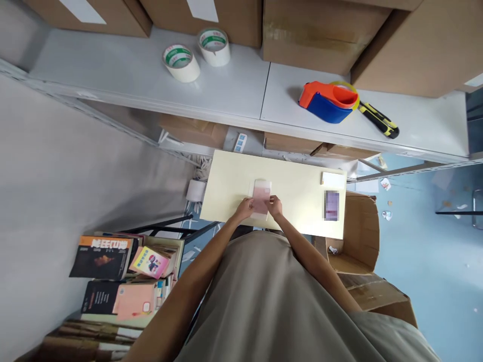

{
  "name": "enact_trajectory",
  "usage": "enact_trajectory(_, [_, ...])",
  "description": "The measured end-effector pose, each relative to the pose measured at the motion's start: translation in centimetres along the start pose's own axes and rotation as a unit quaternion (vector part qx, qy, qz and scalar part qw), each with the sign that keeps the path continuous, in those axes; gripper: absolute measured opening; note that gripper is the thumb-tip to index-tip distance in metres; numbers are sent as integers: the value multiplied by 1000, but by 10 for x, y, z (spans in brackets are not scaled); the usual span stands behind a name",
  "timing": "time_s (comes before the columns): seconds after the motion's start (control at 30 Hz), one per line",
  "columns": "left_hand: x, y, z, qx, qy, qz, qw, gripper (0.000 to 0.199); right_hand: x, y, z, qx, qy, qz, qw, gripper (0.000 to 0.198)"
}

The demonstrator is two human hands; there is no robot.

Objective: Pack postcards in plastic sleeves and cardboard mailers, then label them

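On the pale yellow table lies a small pink notebook with a clear plastic cover or sleeve that reaches past its edges. The fingers of my left hand are closed at its lower left edge. At the right edge, my right hand pinches the same notebook or its clear cover; which layer is between the fingers is too small to tell. Farther right on the table lie a purple pixelated rectangular item and a white box.
The shelf ahead bears two tape rolls, an orange and blue tape dispenser, a utility knife and cardboard boxes. Books are stacked at left. An open carton stands right of the table.
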State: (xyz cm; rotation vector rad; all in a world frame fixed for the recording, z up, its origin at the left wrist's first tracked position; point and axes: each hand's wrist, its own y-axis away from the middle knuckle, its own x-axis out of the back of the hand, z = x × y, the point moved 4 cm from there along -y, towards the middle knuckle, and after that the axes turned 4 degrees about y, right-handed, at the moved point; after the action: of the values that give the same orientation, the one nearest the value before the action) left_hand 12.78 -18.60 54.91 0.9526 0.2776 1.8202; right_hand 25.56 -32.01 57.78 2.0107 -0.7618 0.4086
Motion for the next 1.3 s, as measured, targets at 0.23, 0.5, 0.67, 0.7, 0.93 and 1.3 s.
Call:
enact_trajectory(0.23, [44, -3, 6, 9, 113, 11, 993, 65, 19, 21, -37, 74, -103, -3, 992, 29])
enact_trajectory(0.5, [118, 45, 77, -94, 449, -83, 885, 81, 90, 77, -92, 176, -378, -80, 905, 54])
enact_trajectory(0.67, [136, 73, 113, -110, 434, -15, 894, 65, 107, 91, -106, 191, -397, -64, 895, 54])
enact_trajectory(0.7, [138, 75, 118, -114, 418, 2, 901, 63, 107, 89, -107, 193, -394, -62, 896, 54])
enact_trajectory(0.93, [130, 71, 132, -158, 217, 97, 958, 39, 103, 68, -95, 185, -323, 69, 925, 68])
enact_trajectory(1.3, [56, 76, 150, -182, -61, 36, 981, 70, 71, 70, -99, 209, -200, 31, 957, 53])
